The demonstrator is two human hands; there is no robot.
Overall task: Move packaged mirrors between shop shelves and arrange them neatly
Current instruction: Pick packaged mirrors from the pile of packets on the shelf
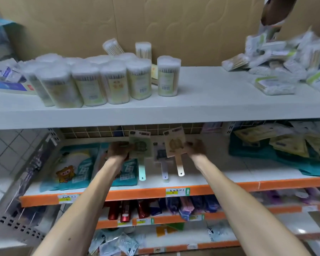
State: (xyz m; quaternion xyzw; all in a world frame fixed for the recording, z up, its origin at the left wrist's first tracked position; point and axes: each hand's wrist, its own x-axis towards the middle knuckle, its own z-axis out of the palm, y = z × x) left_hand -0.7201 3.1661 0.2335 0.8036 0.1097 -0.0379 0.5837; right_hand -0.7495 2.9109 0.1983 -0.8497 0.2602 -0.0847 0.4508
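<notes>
Both my arms reach into the second shelf (155,191). My left hand (118,149) grips a packaged hand mirror with a green card and pale green handle (140,150). My right hand (195,147) grips another packaged mirror with a beige card and cream handle (175,145). Between them a third packaged mirror with a white-lilac handle (161,156) stands against the wire grid at the back, with no hand on it. All three mirrors are upright, handles down.
Teal packets (76,169) lie left of the mirrors, teal and yellow packs (277,145) at right. The upper shelf (201,100) carries cotton-swab tubs (115,84) and a pile of packets (284,60). Another person's hand (273,12) is at top right. Lower shelves hold bottles (126,211).
</notes>
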